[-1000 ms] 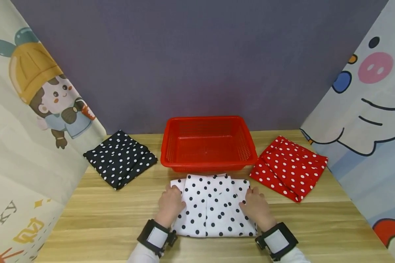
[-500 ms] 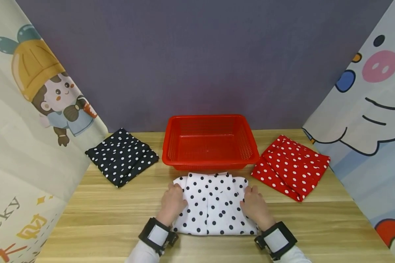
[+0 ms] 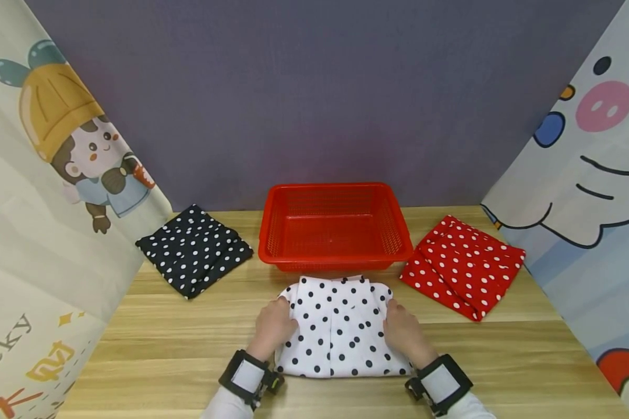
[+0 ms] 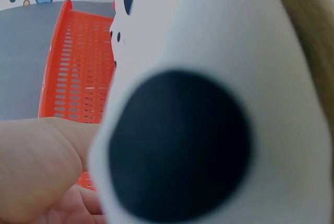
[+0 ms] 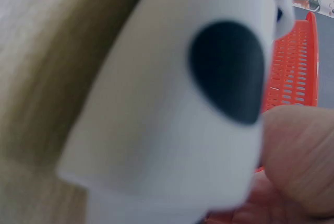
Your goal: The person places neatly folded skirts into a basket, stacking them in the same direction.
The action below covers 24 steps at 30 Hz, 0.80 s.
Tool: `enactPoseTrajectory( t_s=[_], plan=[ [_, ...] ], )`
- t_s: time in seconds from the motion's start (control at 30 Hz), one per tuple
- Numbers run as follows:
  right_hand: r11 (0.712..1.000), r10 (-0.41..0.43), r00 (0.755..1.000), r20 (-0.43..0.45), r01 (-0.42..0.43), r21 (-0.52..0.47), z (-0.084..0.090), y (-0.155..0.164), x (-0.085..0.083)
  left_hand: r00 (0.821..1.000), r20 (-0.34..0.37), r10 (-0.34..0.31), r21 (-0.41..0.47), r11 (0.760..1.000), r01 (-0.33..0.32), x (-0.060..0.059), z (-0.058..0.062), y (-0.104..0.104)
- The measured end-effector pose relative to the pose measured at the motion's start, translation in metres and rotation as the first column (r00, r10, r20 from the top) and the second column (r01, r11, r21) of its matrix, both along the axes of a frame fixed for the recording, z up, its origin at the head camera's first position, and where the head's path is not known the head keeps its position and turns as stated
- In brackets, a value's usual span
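At the far left of the wooden surface (image 3: 162,326) lies a folded black cloth with white dots (image 3: 194,250), well apart from the hands. Right of it, near the front edge, the left hand (image 3: 272,327) grips the left side of a folded white cloth with black dots (image 3: 340,331), its fingers curled round the cloth's edge; the left wrist view shows a thumb (image 4: 47,151) pressed against the fabric. The white cloth lies flat at the near centre, its far edge just in front of a red mesh basket (image 3: 335,195). The right hand (image 3: 406,329) holds the cloth's right side in the same closed grip, thumb against the fabric. At the far right lies a folded red cloth with white dots (image 3: 463,265).
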State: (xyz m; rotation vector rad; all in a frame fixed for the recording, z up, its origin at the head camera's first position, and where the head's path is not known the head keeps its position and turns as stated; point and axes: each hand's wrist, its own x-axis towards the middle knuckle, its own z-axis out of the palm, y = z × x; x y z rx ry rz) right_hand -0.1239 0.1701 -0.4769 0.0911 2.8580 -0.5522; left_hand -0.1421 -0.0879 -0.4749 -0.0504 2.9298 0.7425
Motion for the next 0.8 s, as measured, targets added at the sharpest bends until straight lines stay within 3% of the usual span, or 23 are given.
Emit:
enactPoseTrajectory(
  t_s=[0.2, 0.43, 0.63, 0.8],
  plan=[
    [0.999, -0.024, 1.0, 0.001, 0.024, -0.048, -0.002, 0.003, 0.001, 1.0, -0.013, 0.016, 0.055, 0.998, -0.015, 0.002, 0.001, -0.003],
    [0.996, -0.057, 0.994, -0.091, 0.05, -0.07, 0.0, 0.007, 0.01, 0.997, -0.071, 0.037, 0.129, 0.991, -0.027, 0.012, 0.007, -0.002],
    [0.995, -0.078, 0.975, -0.207, 0.064, -0.073, 0.005, 0.008, 0.02, 0.991, -0.126, 0.049, 0.133, 0.991, -0.032, 0.02, 0.014, -0.001],
    [0.991, -0.118, 0.97, -0.211, 0.103, -0.083, 0.013, 0.009, 0.026, 0.98, -0.193, 0.038, 0.128, 0.992, -0.013, 0.025, 0.018, -0.001]
  ],
)
